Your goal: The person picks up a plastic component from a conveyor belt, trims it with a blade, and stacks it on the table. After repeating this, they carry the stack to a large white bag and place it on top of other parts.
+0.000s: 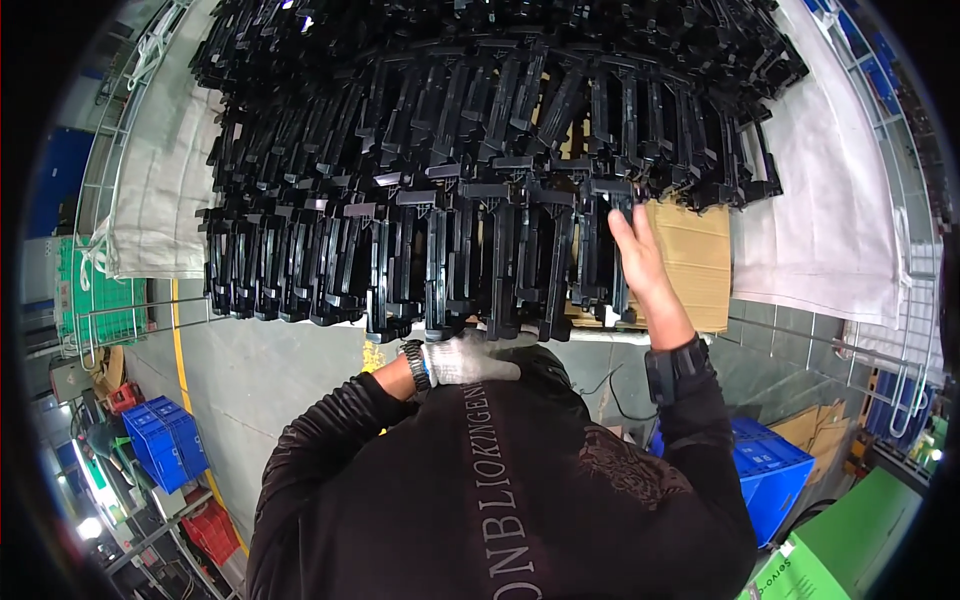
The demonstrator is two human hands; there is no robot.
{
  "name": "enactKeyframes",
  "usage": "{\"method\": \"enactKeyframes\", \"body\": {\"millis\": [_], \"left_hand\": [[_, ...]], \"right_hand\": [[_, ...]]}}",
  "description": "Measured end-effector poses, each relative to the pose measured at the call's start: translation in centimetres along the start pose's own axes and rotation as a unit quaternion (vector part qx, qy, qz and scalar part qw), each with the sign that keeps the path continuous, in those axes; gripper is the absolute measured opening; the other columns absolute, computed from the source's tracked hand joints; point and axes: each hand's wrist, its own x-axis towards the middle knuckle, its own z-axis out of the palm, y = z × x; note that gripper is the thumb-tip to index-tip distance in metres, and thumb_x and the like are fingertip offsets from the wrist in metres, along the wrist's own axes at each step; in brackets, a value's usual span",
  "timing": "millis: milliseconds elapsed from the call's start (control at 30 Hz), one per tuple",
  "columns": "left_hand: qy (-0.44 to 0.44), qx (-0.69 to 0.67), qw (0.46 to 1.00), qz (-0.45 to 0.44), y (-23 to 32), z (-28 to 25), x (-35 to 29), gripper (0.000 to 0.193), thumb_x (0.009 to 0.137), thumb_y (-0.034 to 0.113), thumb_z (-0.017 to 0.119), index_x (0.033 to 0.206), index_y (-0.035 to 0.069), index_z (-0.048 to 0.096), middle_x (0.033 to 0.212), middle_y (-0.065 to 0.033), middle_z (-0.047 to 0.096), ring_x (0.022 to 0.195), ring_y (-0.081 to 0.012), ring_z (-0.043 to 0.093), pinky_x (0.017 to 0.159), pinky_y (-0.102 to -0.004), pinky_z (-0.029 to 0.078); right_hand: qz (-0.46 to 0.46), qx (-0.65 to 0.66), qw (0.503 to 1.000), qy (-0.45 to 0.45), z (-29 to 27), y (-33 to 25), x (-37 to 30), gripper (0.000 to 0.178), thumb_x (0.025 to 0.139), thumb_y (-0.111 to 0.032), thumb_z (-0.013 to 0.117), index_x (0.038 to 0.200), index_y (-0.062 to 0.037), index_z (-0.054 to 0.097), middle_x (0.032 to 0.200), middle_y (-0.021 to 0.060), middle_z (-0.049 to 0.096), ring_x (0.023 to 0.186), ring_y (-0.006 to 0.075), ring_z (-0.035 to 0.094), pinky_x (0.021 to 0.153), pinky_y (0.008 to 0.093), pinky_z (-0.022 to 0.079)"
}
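Long black plastic frame-like parts (pixel 440 250) stand packed side by side in rows before me. My right hand (pixel 643 255), bare with a dark band at its wrist, reaches up beside the right end of the front row. Its visible fingers are stretched and apart, with the tips by the upper end of a black part (pixel 612 188); whether they touch it is unclear. My left hand (pixel 465 361), in a white knit glove with a dark watch (pixel 416 366) above it, is close to my chest below the front row. Its fingers stretch rightward, partly blurred.
Brown cardboard (pixel 692 265) lies under the parts at the right. White cloth sheets (pixel 825 200) hang over the wire cage sides (pixel 100 200). Blue crates (pixel 165 440) stand at the lower left and lower right. A green panel (pixel 850 540) fills the lower right corner.
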Motion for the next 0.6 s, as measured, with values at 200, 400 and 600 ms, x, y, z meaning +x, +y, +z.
{"method": "enactKeyframes", "body": {"millis": [200, 400, 600], "left_hand": [[0.003, -0.077, 0.997, 0.001, -0.2, 0.4, 0.4, 0.068, 0.092, 0.046, 0.066, 0.150, 0.015, 0.048, 0.152, -0.0150, 0.048, 0.138, -0.0315, 0.046, 0.117, -0.0389, 0.034], [-0.008, -0.057, 0.998, 0.003, 1.1, -0.2, 0.6, 0.064, 0.092, 0.043, 0.066, 0.145, 0.011, 0.053, 0.146, -0.0150, 0.054, 0.133, -0.0282, 0.052, 0.114, -0.0372, 0.039], [-0.027, -0.042, 0.999, -0.020, 1.4, -0.3, 0.1, 0.067, 0.092, 0.047, 0.063, 0.144, 0.008, 0.052, 0.145, -0.0166, 0.055, 0.132, -0.0280, 0.052, 0.113, -0.0353, 0.039]], "right_hand": [[-0.006, 0.034, 0.999, 0.029, 0.4, 1.1, 0.8, 0.069, 0.105, -0.038, 0.054, 0.155, 0.0027, 0.029, 0.151, 0.0111, 0.046, 0.139, 0.0181, 0.041, 0.117, 0.0304, 0.030], [0.016, 0.075, 0.997, 0.018, 0.2, -0.5, -0.1, 0.073, 0.103, -0.043, 0.055, 0.152, 0.0063, 0.033, 0.150, 0.0137, 0.047, 0.139, 0.0196, 0.042, 0.116, 0.0308, 0.030], [0.002, 0.102, 0.994, 0.031, 0.2, -0.9, -0.8, 0.077, 0.103, -0.049, 0.053, 0.152, 0.0065, 0.033, 0.153, 0.0176, 0.045, 0.142, 0.0234, 0.040, 0.118, 0.0341, 0.029]]}}
